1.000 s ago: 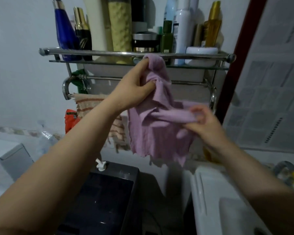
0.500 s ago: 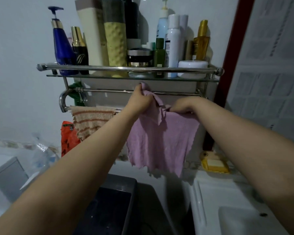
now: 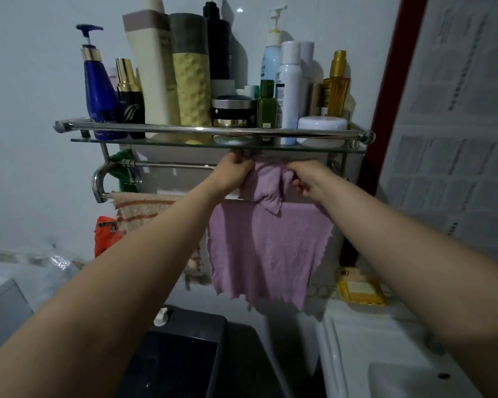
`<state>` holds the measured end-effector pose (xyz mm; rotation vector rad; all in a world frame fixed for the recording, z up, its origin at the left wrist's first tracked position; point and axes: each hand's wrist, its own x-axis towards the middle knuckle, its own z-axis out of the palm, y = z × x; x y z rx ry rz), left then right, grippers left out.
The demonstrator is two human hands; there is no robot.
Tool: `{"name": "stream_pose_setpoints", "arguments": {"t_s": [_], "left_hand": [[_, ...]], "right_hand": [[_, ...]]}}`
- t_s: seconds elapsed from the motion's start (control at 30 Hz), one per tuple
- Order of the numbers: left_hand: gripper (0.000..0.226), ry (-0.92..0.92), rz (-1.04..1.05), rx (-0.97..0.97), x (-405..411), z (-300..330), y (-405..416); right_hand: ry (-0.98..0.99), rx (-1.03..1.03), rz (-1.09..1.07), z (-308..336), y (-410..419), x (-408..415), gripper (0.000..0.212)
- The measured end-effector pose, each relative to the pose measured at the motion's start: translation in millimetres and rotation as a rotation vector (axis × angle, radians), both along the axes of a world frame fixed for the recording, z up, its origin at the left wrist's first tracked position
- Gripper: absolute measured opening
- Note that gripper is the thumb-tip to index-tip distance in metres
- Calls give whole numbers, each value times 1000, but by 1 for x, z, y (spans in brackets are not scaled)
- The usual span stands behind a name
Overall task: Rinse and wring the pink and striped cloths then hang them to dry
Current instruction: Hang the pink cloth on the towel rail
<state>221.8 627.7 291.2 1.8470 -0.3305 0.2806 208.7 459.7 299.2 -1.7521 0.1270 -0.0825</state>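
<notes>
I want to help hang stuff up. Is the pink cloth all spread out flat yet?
Partly. The pink cloth hangs open below the rail, but its top is bunched where the left hand and right hand hold it.

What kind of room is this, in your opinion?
Most likely a home bathroom: a wall shelf crowded with toiletry bottles, a chrome towel rail under it, and a white washbasin at lower right.
</notes>
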Motion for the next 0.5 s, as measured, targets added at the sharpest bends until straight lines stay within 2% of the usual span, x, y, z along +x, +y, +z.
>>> {"name": "stream_pose_setpoints", "arguments": {"t_s": [0.03,0.1,0.13,0.17,0.23,0.3,0.4,0.43,0.5], "left_hand": [[20,-69,66,135,3,-2,5],[30,-130,108,251,10,-7,14],[34,-155,129,300,13,-10,17],[37,-191,156,378,15,-12,18],[44,-298,220,580,22,-16,19],[50,-390,272,781,28,-16,16],[52,-468,330,1005,39,-16,14],[52,-484,348,1045,43,-17,14],[52,-485,375,1079,46,-19,14]], "right_hand": [[-75,109,-53,0,-2,-1,16],[-198,357,-89,-1,-4,-3,9],[-262,399,-93,-3,-4,-5,10],[-329,329,-116,-8,-5,-5,12],[-474,-37,-179,-16,-8,-3,15],[-577,-434,-148,-23,-10,-1,23],[-530,-1049,-86,-33,-12,11,44],[-478,-1196,-87,-35,-13,15,50],[-388,-1288,-112,-33,-12,19,53]]}}
